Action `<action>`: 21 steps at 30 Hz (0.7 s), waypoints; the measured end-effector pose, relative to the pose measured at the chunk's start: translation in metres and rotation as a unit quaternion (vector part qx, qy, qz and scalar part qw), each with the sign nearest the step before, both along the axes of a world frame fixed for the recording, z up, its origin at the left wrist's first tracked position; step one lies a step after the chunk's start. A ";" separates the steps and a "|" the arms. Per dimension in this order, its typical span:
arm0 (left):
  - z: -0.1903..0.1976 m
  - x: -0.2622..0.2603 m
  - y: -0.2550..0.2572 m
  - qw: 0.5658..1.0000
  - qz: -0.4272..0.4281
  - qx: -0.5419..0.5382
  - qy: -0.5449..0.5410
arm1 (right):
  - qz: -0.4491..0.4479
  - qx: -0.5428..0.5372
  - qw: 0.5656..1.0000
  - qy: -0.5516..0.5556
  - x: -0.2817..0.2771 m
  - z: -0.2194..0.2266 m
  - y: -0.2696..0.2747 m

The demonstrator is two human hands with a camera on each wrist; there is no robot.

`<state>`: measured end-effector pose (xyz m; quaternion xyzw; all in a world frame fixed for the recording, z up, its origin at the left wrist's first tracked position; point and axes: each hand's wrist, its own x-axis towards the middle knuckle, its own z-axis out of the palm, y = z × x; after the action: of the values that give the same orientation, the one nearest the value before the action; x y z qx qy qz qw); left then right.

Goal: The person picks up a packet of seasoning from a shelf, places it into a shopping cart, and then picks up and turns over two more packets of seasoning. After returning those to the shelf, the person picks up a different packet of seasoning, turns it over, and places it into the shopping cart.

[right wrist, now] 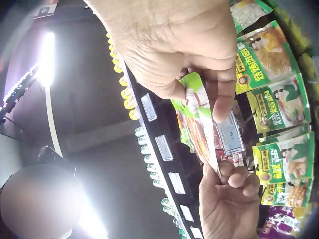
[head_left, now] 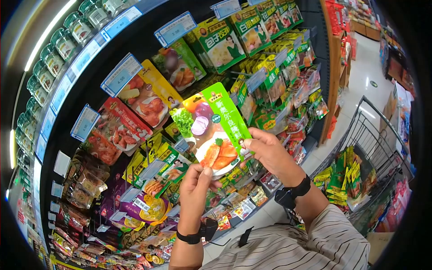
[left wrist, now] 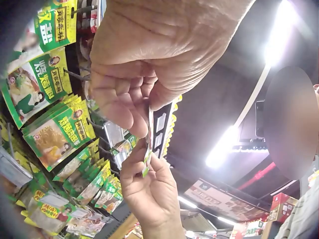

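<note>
A seasoning packet (head_left: 206,127) with a green strip, vegetables and a plate of cooked meat printed on it is held up before the shelf, front facing the head camera. My left hand (head_left: 194,185) pinches its lower left corner, thumb over the front. On the lower right edge, my right hand (head_left: 272,155) grips it between thumb and fingers. In the left wrist view the packet (left wrist: 149,134) appears nearly edge-on between both hands. From the right wrist, the packet (right wrist: 198,119) looks slightly bowed, its green end under the right thumb.
Hanging packets fill the rack, among them a yellow packet (head_left: 150,96) and a red packet (head_left: 121,123), with price tags (head_left: 121,74) in front. Glass jars (head_left: 51,60) line the shelf at upper left. A wire shopping cart (head_left: 382,135) holding green and yellow packets (head_left: 344,177) stands at right.
</note>
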<state>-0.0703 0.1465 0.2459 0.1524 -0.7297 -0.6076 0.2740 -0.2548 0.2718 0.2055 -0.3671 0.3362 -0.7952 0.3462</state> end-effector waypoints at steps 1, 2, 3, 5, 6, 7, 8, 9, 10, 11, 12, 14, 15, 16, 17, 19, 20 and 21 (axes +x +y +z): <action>-0.001 -0.002 0.000 1.000 0.000 0.000 0.001 | 0.002 0.000 1.000 0.003 -0.004 -0.001 0.000; -0.001 -0.004 0.001 1.000 0.001 -0.001 0.001 | 0.004 0.000 1.000 0.005 -0.007 -0.002 0.001; -0.001 -0.006 0.002 1.000 0.002 -0.002 0.002 | 0.005 -0.002 1.000 0.004 -0.009 -0.001 0.001; -0.001 -0.009 0.003 1.000 0.002 -0.004 0.003 | 0.006 -0.006 1.000 0.001 -0.012 0.001 0.002; 0.000 -0.011 0.005 1.000 0.007 -0.004 0.004 | 0.006 -0.010 1.000 0.000 -0.013 0.002 0.003; 0.002 -0.012 0.007 1.000 0.011 -0.004 0.004 | 0.006 -0.015 1.000 -0.002 -0.013 0.003 0.003; 0.003 -0.014 0.008 1.000 0.015 -0.003 0.005 | 0.006 -0.019 1.000 -0.003 -0.014 0.004 0.004; 0.004 -0.015 0.009 1.000 0.016 -0.004 0.004 | 0.005 -0.018 1.000 -0.002 -0.015 0.004 0.004; 0.005 -0.017 0.009 1.000 0.017 -0.006 0.004 | 0.004 -0.017 1.000 0.000 -0.016 0.004 0.004; 0.005 -0.018 0.009 1.000 0.018 -0.008 0.003 | 0.003 -0.017 1.000 0.001 -0.018 0.005 0.004; 0.006 -0.019 0.009 1.000 0.016 -0.011 0.002 | 0.002 -0.013 1.000 0.001 -0.019 0.004 0.004; 0.007 -0.022 0.009 1.000 0.013 -0.016 -0.001 | 0.000 -0.006 1.000 -0.001 -0.023 0.002 0.005; 0.008 -0.024 0.009 1.000 0.007 -0.014 0.000 | -0.006 -0.001 1.000 0.004 -0.025 0.002 0.005; 0.008 -0.026 0.009 1.000 0.001 -0.011 0.000 | -0.012 0.006 1.000 0.007 -0.027 0.002 0.006; 0.009 -0.028 0.009 1.000 -0.005 -0.009 0.001 | -0.018 0.012 1.000 0.011 -0.029 0.002 0.007; 0.010 -0.033 0.008 1.000 -0.010 -0.014 -0.005 | -0.036 0.010 0.999 0.015 -0.032 0.004 0.009; 0.011 -0.035 0.008 1.000 -0.013 -0.017 -0.007 | -0.045 0.009 0.999 0.016 -0.033 0.004 0.009; 0.013 -0.037 0.009 1.000 -0.014 -0.019 -0.014 | -0.048 -0.002 0.998 0.028 -0.037 0.003 0.008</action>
<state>-0.1076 0.1552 0.2591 0.1453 -0.7471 -0.5951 0.2582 -0.2914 0.2803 0.2089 -0.3734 0.3617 -0.8009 0.2972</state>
